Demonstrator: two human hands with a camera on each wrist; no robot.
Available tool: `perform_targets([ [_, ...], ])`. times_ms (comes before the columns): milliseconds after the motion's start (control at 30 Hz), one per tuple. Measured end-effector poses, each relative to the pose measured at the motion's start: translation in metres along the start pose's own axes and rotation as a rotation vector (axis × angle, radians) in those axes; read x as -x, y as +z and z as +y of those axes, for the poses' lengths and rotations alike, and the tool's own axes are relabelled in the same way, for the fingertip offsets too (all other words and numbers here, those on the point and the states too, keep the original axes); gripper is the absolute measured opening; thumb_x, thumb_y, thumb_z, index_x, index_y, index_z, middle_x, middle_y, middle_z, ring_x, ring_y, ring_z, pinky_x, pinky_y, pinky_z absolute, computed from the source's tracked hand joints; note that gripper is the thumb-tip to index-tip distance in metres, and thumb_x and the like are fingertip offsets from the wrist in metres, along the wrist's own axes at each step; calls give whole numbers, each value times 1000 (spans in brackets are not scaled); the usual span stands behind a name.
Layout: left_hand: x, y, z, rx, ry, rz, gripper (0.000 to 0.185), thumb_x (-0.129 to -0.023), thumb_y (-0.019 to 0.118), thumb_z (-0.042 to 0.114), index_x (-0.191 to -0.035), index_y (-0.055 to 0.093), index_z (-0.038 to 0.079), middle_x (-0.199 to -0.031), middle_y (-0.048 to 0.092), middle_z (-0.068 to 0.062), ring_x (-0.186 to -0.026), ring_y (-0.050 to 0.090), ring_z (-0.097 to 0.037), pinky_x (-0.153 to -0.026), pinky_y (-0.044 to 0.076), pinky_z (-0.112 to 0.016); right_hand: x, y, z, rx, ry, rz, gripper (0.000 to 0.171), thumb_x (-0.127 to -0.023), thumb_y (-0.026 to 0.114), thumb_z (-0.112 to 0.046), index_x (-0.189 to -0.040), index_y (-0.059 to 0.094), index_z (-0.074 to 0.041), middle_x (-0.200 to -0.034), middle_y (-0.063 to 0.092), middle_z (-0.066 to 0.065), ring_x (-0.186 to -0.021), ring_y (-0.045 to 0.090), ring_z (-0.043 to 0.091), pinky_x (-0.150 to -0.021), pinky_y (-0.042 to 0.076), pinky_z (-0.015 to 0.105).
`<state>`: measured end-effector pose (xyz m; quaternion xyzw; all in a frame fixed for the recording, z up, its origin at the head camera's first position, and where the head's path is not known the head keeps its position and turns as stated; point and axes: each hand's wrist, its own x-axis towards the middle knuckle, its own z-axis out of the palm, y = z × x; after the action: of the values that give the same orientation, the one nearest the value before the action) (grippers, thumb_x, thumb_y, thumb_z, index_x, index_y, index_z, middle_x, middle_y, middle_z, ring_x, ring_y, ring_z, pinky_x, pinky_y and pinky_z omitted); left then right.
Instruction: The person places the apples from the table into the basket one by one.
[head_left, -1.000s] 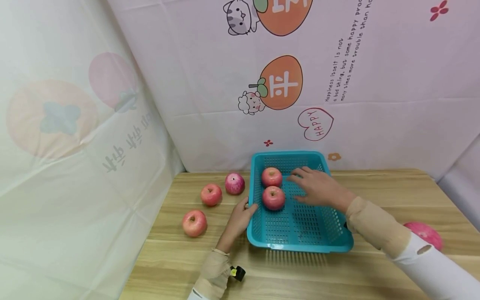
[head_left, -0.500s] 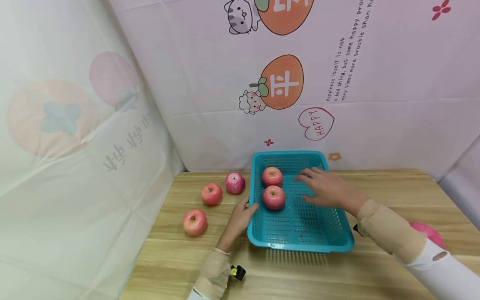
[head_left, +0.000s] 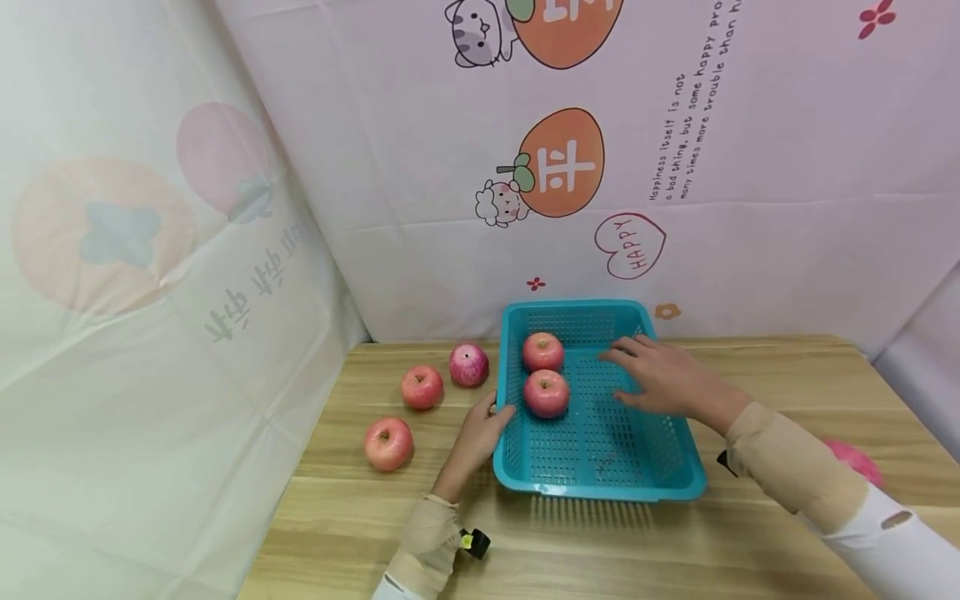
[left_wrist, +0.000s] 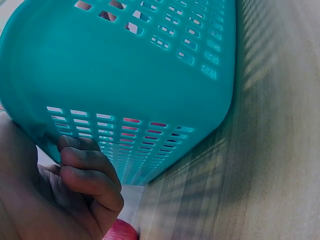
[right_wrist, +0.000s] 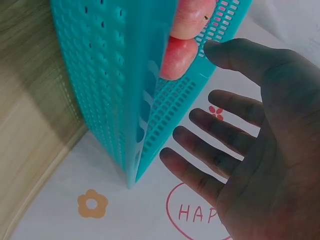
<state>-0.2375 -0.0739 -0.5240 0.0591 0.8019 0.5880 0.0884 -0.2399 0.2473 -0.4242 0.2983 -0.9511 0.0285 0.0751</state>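
The left grip is curled round the side of a blue-green basket and pinches its top edge, with the thumb over the inside. The basket sits on the wooden counter, just to the right of that grip. The right grip has its fingers spread and hangs over the right part of the basket, apart from the apples. Inside, between the two grips and nearer the left one, are the back apple and the front apple, side by side. Out on the counter, a purple-pink fruit is just past the left grip. A small apple is to that grip's left and a bit farther away, and a big apple is straight to its left. A pink thing is to the right of the right grip, partly hidden by the sleeve.
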Motion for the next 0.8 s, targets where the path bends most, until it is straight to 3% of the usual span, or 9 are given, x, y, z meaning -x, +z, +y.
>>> perform_targets([
  [200,0,0,1,-12,-3,-1,45,-109,55,31,-148,60,10,-129,71,-18,-105,74,-28,-90,63,-46,5,-1,3,-17,27,-14,59,-91,85,-35,-141,65,-10,-140,64,18,-134,60,47,-105,53,66],
  [467,1,0,2,-13,-7,3,46,-108,55,31,-149,59,9,-130,71,-19,-105,73,-27,-91,63,-47,13,-2,8,-25,40,12,61,-89,86,-34,-140,65,-8,-138,64,19,-130,62,47,-99,57,64],
  [800,1,-1,1,-9,-6,-4,47,-109,54,31,-150,58,8,-131,70,-19,-106,73,-28,-92,63,-48,24,-4,15,-34,48,29,63,-89,86,-32,-142,63,-5,-141,64,20,-132,61,45,-101,56,64],
])
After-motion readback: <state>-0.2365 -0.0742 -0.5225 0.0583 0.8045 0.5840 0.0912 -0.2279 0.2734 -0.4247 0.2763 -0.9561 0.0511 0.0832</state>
